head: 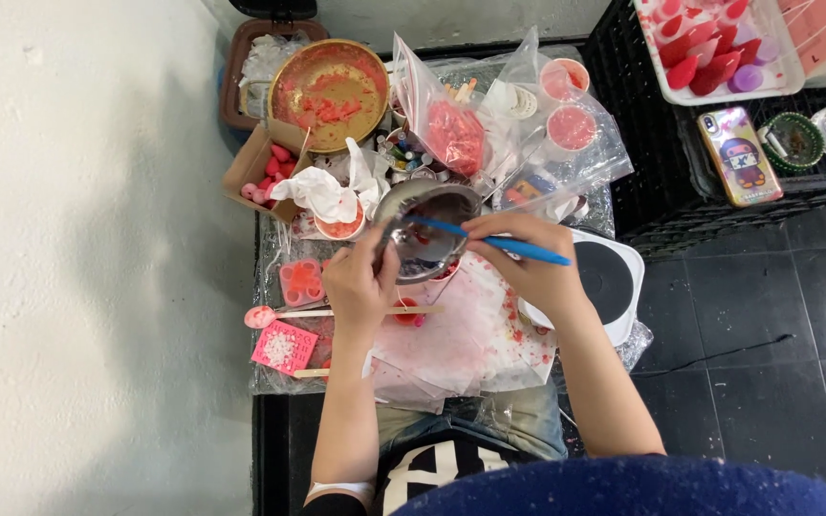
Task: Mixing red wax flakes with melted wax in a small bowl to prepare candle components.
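Observation:
My left hand point(360, 282) grips the handle side of a small metal pot point(424, 229) that is tilted over the work surface. My right hand point(526, 260) holds a blue stick point(494, 243) whose tip reaches into the pot, where some red residue shows. Below the pot lie a small red cup point(406, 311) and a wooden stick point(413, 309) on stained plastic sheets point(470, 334).
A brass bowl point(330, 91) with red scraps stands at the back. Plastic bags point(456, 129), small round cups point(572, 126), pink moulds point(302, 283), a pink spoon point(262, 316), crumpled tissue point(322, 191). A white hotplate point(614, 282) right. Black crates hold a tray point(719, 57) and a phone point(740, 155).

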